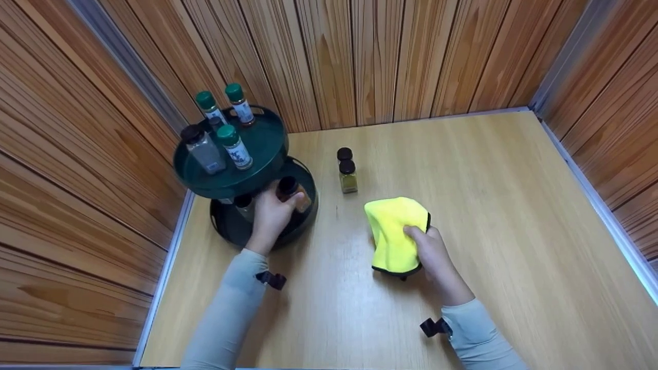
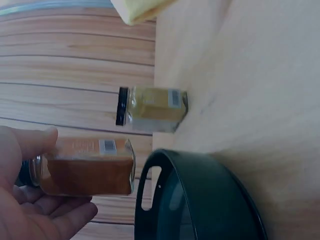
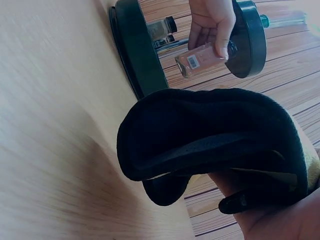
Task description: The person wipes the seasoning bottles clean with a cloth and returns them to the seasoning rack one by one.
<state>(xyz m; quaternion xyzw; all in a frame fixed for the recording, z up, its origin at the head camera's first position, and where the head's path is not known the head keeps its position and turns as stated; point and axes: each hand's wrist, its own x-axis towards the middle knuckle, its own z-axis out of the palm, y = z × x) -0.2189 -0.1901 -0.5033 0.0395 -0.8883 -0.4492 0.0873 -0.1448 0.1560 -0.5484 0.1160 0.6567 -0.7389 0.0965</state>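
Note:
My left hand point(image 1: 271, 211) grips a glass spice jar point(image 2: 87, 172) of reddish-brown powder near its dark cap. The jar is tilted over the right side of the lower tier point(image 1: 311, 218) of a dark green two-tier rack. In the left wrist view, its base hangs clear of the rack's rim. My right hand point(image 1: 438, 257) holds a yellow cloth point(image 1: 395, 239) with black edging, thumb on top, above the table. From the right wrist view, the cloth's dark underside point(image 3: 215, 135) hides most of that hand's fingers.
On the upper tier point(image 1: 264, 146) stand three green-capped bottles point(image 1: 236, 149) and a dark-capped jar point(image 1: 205, 151). Another dark-capped jar point(image 1: 243, 206) sits on the lower tier. Two dark-capped jars point(image 1: 348, 181) stand on the table right of the rack. Wood-panelled walls point(image 1: 380, 61) enclose the table.

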